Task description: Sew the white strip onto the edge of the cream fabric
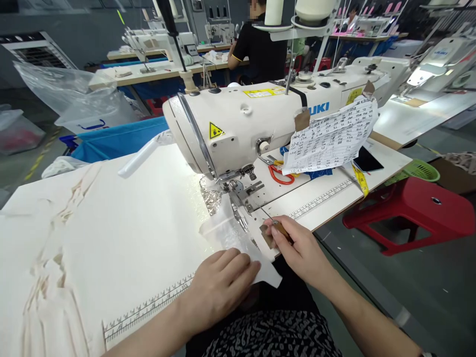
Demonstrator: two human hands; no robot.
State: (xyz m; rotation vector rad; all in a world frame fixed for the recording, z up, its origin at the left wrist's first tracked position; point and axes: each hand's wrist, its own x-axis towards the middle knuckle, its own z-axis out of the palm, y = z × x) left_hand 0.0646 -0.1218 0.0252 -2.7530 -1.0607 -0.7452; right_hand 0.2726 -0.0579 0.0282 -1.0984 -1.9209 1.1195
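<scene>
My right hand [297, 243] is closed round the wooden handle of an awl [281, 229]. The awl's thin metal point reaches up and left toward the needle area of a white sewing machine [238, 129]. My left hand [226, 280] lies with curled fingers over a white piece of fabric [225, 225] at the table's front edge, gripping it there. The fabric runs from under the presser foot [226, 187] down past my fingers, and one corner hangs over the edge. My left fingertips are partly hidden.
Orange-handled scissors [281, 176], a yellow measuring tape [360, 179] and a phone [368, 158] lie right of the machine. A handwritten sheet [330, 136] hangs on it. Cream fabric strips [55, 297] lie at left. A red stool [416, 213] stands right; a person [264, 44] sits beyond.
</scene>
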